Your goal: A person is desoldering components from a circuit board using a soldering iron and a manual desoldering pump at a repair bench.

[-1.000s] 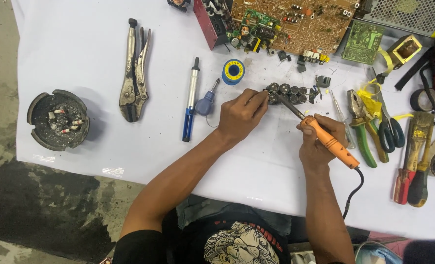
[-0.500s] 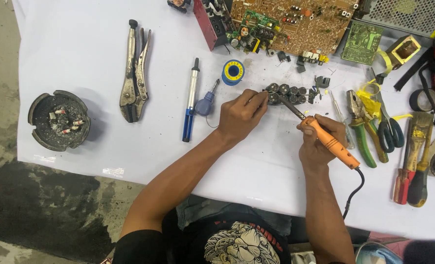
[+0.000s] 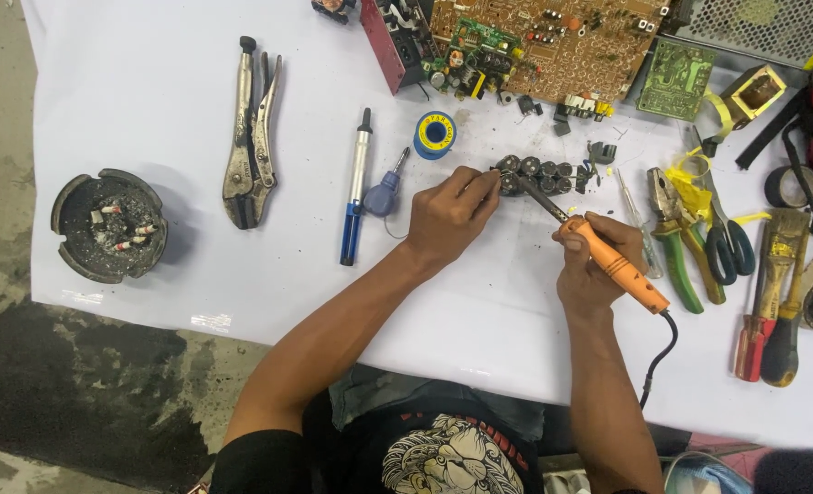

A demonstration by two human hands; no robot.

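I look down on a desk [image 3: 196, 110] covered with a smooth white sheet that reflects the light faintly near its front edge. Below and to the left of it I see a grey concrete floor [image 3: 50, 402], stained dark in broad patches.

My left hand [image 3: 448, 215] rests on the sheet with its fingers [image 3: 480, 187] closed against the left end of a row of dark round components [image 3: 544, 174], pinching it in place. My right hand [image 3: 589, 270] has its fingers wrapped around the orange handle of a soldering iron [image 3: 612, 261]; the dark tip reaches up and left to touch that same row, just beside my left fingertips. The iron's black cord [image 3: 658, 352] drops off the front edge of the desk.

Left of my hands lie a blue and silver desoldering pump [image 3: 354, 197], a small blue-handled screwdriver [image 3: 385, 190] and a blue spool of solder [image 3: 435, 134]. Farther left sit locking pliers [image 3: 251, 146] and a round dark ashtray [image 3: 106, 224] holding cigarette ends, near the desk's left edge.

Along the back edge I see a large brown circuit board [image 3: 553, 46] crowded with parts and a small green board [image 3: 676, 78]. On the right are green-handled pliers [image 3: 672, 238], scissors [image 3: 725, 233] and a red-handled screwdriver [image 3: 763, 302], lying close together.
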